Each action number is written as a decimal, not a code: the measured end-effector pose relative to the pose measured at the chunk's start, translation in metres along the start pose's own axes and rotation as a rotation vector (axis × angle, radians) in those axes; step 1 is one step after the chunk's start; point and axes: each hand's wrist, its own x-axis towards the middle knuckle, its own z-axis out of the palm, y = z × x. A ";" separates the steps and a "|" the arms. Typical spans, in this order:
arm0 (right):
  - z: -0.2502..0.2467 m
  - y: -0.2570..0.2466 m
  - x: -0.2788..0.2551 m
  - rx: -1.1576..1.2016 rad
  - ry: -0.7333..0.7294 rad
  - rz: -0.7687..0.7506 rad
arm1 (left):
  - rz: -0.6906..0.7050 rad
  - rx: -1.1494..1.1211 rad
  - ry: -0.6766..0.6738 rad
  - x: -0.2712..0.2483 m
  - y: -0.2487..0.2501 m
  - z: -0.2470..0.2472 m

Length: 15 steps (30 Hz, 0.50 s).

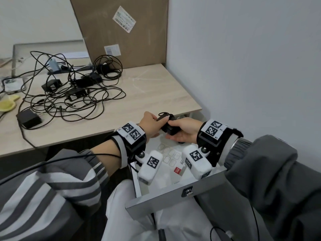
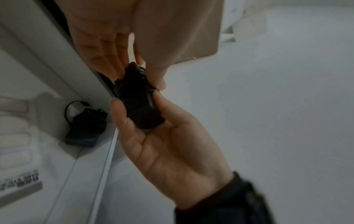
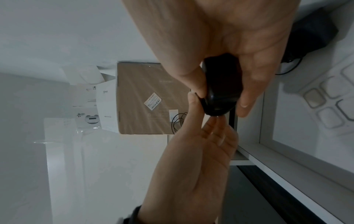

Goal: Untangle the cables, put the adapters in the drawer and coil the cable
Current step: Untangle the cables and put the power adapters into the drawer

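Black power adapter (image 1: 169, 128), cord wound round its body, held above the open drawer (image 1: 175, 197): right hand (image 1: 184, 130) grips it; left hand (image 1: 150, 124) pinches its cord end.

Light wood desk (image 1: 156, 94) against white wall (image 1: 243, 58); cardboard panel (image 1: 121, 32) behind.

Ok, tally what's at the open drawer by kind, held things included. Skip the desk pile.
Black adapters: 2, the held adapter gripped by the left hand and right hand, and the other adapter lying in the drawer.
Clear pocketed tray: 1
White packet with a red label: 1
Total: 4
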 end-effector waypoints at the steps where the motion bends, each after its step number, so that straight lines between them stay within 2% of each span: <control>1: -0.001 0.000 0.001 -0.011 -0.016 -0.001 | -0.085 -0.074 -0.039 -0.002 0.001 -0.002; 4: -0.006 0.002 0.003 -0.117 -0.094 0.017 | -0.243 -0.202 -0.312 -0.002 -0.002 -0.005; 6: -0.009 0.005 0.005 -0.212 -0.133 0.042 | -0.273 -0.319 -0.406 0.000 -0.007 -0.003; 10: -0.016 0.013 0.009 -0.480 -0.120 0.142 | -0.293 -0.296 -0.284 0.006 -0.022 0.008; 13: -0.022 0.019 0.019 -0.649 -0.146 0.246 | -0.332 -0.214 -0.264 0.017 -0.035 0.015; 15: -0.031 0.020 0.025 -0.720 -0.131 0.264 | -0.365 -0.172 -0.255 0.026 -0.044 0.020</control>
